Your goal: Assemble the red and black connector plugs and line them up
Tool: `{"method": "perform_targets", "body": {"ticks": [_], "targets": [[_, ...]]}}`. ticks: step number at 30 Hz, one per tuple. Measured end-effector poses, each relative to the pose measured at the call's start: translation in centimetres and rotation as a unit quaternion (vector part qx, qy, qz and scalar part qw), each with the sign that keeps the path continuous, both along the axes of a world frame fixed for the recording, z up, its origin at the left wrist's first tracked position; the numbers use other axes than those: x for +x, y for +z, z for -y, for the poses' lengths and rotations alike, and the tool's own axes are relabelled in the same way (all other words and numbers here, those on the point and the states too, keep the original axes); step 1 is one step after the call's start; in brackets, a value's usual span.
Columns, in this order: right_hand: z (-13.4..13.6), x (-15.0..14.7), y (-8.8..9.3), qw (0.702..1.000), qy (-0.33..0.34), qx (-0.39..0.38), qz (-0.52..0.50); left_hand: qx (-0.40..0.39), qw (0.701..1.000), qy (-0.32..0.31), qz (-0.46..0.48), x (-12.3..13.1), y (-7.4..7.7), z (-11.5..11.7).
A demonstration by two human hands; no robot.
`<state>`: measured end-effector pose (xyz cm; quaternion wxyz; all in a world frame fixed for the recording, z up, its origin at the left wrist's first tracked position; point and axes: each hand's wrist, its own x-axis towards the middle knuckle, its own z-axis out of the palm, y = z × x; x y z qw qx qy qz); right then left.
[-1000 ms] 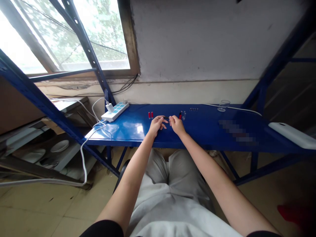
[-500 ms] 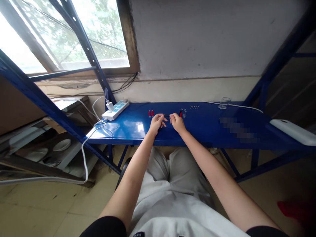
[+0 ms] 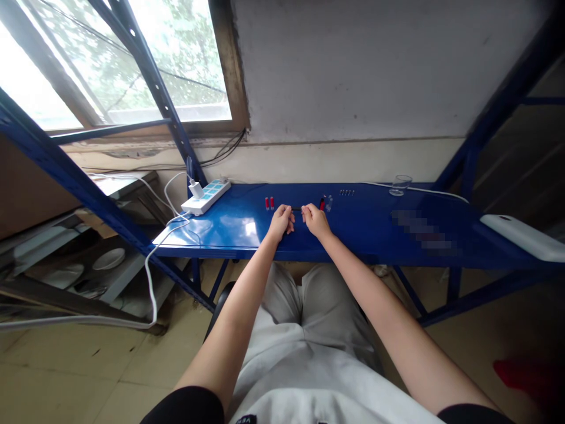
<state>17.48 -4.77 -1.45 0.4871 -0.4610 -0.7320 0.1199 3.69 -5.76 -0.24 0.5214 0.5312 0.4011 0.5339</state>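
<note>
Between my two hands, a small dark stick-like piece (image 3: 297, 208) is held level above the blue table (image 3: 220, 227). My left hand (image 3: 281, 222) pinches its left end, fingers curled. At the other end, my right hand (image 3: 315, 220) grips it with thumb and fingertips. The kind of piece is too small to make out. Two small red tubes with clear ends (image 3: 269, 203) stand left of my hands. Just behind my right hand are a red-and-black small piece (image 3: 322, 203) and clear small pieces (image 3: 329, 203).
Several tiny metallic pieces (image 3: 346, 192) lie in a row farther back. A clear glass cup (image 3: 400, 185) stands at the back right. A white power strip (image 3: 206, 197) with a cable occupies the left end, and a white long object (image 3: 525, 235) the right end.
The fingers of my left hand have curled in more. Both hands stay at nearly the same place, still on the dark piece.
</note>
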Motion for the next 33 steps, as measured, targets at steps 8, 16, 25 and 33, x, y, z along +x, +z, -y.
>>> {"method": "perform_targets", "body": {"ticks": [8,16,25,33], "targets": [[0.05,-0.1,0.03,1.0,0.012,-0.001,-0.002,-0.011,1.0,0.015,0.004,-0.03,-0.22,-0.39],[-0.25,0.06,-0.23,1.0,0.021,-0.008,-0.003,-0.029,0.999,0.006,0.027,-0.17,-0.26,-0.59],[-0.38,0.09,-0.47,1.0,0.022,-0.02,-0.007,-0.027,0.999,0.002,0.04,-0.21,0.13,-0.07],[-0.36,0.12,-0.34,1.0,0.008,-0.017,-0.016,-0.018,0.999,-0.008,0.04,-0.25,0.03,-0.15]]}}
